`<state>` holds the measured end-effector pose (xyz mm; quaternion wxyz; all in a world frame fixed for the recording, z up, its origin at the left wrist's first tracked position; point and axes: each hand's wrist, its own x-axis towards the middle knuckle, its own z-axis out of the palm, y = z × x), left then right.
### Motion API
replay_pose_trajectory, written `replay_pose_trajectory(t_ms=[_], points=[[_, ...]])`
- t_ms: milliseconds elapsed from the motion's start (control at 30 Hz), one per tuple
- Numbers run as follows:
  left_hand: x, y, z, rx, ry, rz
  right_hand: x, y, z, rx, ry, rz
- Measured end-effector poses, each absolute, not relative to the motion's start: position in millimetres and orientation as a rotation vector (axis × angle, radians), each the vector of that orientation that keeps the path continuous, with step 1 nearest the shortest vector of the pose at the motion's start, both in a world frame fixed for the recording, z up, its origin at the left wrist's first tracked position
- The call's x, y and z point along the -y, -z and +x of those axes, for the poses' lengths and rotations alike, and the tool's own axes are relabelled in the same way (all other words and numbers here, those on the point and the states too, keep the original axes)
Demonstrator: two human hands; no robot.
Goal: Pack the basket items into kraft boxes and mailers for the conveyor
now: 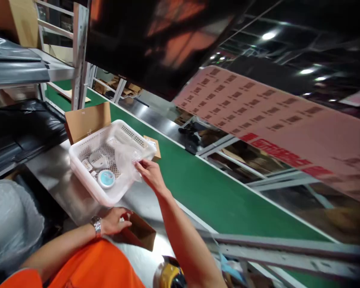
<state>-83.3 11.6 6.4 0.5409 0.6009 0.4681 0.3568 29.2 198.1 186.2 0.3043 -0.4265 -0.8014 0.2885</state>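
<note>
My right hand (151, 175) pinches a crinkled, clear plastic bag (127, 156) at the right rim of a white perforated basket (103, 199). The bag hangs partly inside the basket. On the basket's floor lie a round tub with a light-blue lid (106, 178), a round white container (97, 160) and small white pieces (87, 165). Nearer my body, my left hand (115, 221), with a metal watch (96, 226) on the wrist, curls its fingers at the edge of a small open cardboard box (139, 232). Part of the box is hidden behind that hand.
A green conveyor belt (198, 192) runs diagonally beyond the steel table (57, 172). An open carton (90, 120) stands behind the basket. Black plastic bags (24, 124) fill the left rack. A dark screen (156, 40) and a pink printed board (258, 116) hang overhead. A yellow tape roll (169, 276) sits near me.
</note>
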Motion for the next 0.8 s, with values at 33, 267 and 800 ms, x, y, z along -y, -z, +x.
replay_pose_trajectory(t_ms=[33,267,800], points=[[-11,-18,-83,-1.112,-0.871,1.425,-189,-190,46,2.012,-0.776,-1.162],[-7,-80,-58,-1.098,-1.177,1.402,-93,-174,129,1.956,-0.561,-1.320],[-5,-35,-28,-1.478,-1.102,1.537,-75,-170,182,2.553,-1.031,-1.329]])
